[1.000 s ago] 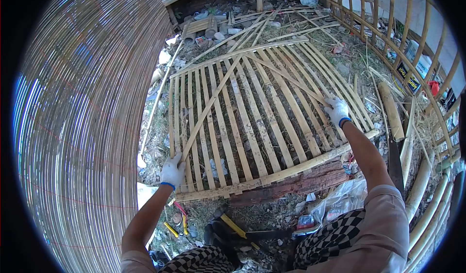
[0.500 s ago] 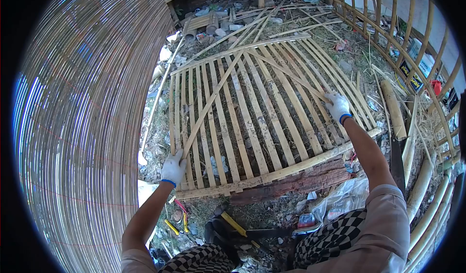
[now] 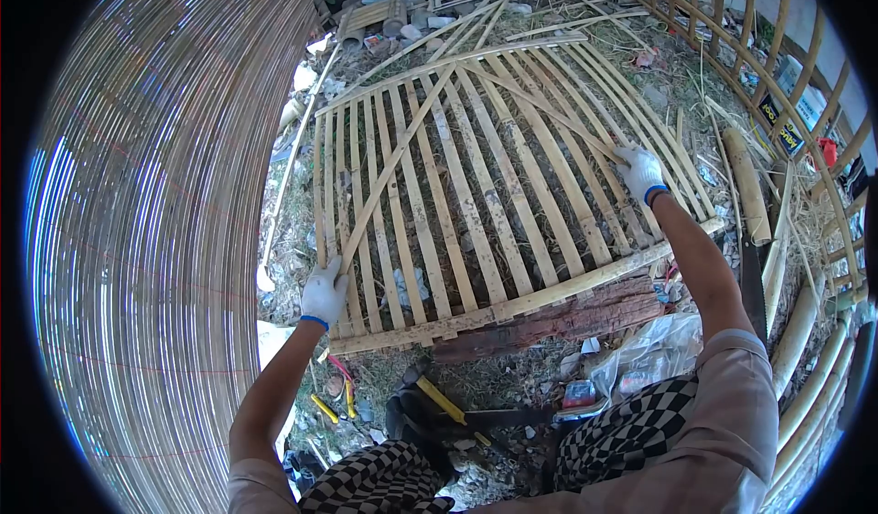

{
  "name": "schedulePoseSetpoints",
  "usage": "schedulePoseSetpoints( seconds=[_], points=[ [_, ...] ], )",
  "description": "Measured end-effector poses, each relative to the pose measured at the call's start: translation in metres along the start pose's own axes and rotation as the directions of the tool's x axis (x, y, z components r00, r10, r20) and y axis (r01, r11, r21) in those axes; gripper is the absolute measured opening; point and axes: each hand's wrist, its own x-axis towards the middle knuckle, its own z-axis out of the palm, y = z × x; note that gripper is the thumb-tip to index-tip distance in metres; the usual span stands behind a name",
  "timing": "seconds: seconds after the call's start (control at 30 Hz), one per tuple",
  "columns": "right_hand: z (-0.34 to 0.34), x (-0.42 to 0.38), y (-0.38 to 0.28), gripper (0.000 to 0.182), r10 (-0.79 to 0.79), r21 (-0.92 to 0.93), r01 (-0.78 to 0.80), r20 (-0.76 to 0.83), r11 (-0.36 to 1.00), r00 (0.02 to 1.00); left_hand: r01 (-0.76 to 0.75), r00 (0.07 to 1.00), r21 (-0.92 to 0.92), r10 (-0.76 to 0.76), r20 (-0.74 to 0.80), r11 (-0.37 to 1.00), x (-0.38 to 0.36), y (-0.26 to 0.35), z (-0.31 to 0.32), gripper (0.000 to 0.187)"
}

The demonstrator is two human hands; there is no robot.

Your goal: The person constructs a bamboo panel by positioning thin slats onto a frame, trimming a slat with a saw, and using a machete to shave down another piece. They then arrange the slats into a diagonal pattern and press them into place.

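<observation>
A slatted bamboo panel (image 3: 500,312) lies in front of me, with two diagonal bamboo strips across its slats, meeting near the far rail. My left hand (image 3: 324,296), in a white glove with a blue cuff, grips the panel's left side at the lower end of the left diagonal strip (image 3: 395,159). Its thumb stands a little apart. At the lower end of the right diagonal strip (image 3: 540,102) is my right hand (image 3: 644,174), gloved the same way, its fingers closed around the strip and partly hidden.
A reddish weathered beam (image 3: 549,329) lies under the panel's near rail. Close to my feet are a yellow-handled hammer (image 3: 441,399) and a saw blade (image 3: 508,417). A bamboo-strip screen (image 3: 165,240) stands left; a bamboo fence (image 3: 732,52) and poles (image 3: 745,185) are at right.
The whole scene sits slightly higher in the picture, as my view has tipped downward. Both hands keep their places on the panel.
</observation>
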Motion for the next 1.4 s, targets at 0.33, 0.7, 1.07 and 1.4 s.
schedulePoseSetpoints(
  seconds=[0.33,0.7,1.07,1.4],
  points=[
    [-0.035,0.012,-0.012,0.060,0.083,0.055,-0.098,0.227,0.994,0.970,-0.011,0.999,-0.014,0.012,0.038,1.000,0.021,-0.001,-0.010,0.043],
    [-0.074,0.012,0.075,0.041,0.307,0.079,-0.310,0.040,0.948,0.951,0.113,0.988,-0.098,-0.122,-0.094,0.989,0.030,-0.052,-0.035,0.051],
    [-0.099,-0.030,0.129,0.047,0.237,-0.175,-0.196,0.255,0.965,0.938,0.058,0.996,-0.083,-0.053,0.069,0.995,0.017,-0.061,-0.040,0.037],
    [-0.097,-0.047,0.148,0.035,0.238,-0.443,-0.050,0.380,0.895,0.894,0.064,0.992,-0.131,-0.049,0.120,0.989,0.005,-0.053,-0.044,0.033]
  ],
)
